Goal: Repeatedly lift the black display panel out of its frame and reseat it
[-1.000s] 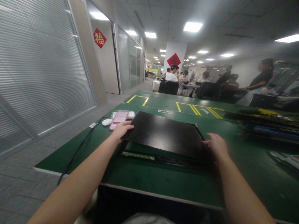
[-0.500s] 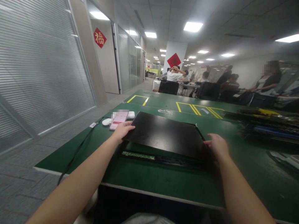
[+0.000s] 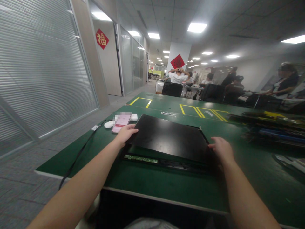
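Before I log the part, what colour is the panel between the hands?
The panel is plain black, seen best in the head view.

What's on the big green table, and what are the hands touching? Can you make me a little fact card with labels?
Left hand: fingertips on the left edge of a black flat panel
Right hand: fingertips at the panel's right edge
Along the near side: a narrow green circuit board
Beyond the left hand: a phone, screen lit
Left side: a black cable over the table's edge
Far right: a pile of parts, too blurry to name
Table: green, with yellow lines
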A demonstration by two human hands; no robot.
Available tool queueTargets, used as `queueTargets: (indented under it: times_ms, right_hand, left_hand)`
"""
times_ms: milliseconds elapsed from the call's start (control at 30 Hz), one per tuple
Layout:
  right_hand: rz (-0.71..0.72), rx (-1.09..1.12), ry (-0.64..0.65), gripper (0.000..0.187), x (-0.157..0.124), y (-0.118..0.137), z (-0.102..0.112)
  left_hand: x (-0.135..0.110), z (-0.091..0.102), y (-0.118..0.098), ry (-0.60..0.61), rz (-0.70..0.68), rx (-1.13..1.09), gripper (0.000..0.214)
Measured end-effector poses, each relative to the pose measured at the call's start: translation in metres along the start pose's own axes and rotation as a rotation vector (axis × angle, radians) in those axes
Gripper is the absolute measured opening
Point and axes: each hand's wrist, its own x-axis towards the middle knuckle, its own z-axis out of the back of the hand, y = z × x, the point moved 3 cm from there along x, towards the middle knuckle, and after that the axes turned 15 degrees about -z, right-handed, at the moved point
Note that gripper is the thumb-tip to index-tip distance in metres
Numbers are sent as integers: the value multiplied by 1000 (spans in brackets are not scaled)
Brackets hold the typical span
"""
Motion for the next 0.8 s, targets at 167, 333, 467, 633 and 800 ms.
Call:
queueTargets:
  times_ms: [167, 333, 467, 633, 800]
  right_hand:
    - [2, -20, -2, 46, 3, -1, -1]
    - [19, -48, -13, 48, 5, -1, -1]
    - [50, -72, -17, 47, 5, -1, -1]
    - [56, -90, -20, 46, 6, -2, -1]
    - [54, -110, -28, 46, 4, -1, 0]
  left_hand:
    - [1, 0, 0, 20, -14, 28, 41]
    - [2, 0, 1, 36, -19, 53, 42]
    - [1, -1, 1, 40, -26, 65, 42]
    - [1, -1, 1, 46, -19, 59, 43]
    - [0, -1, 2, 49, -24, 65, 41]
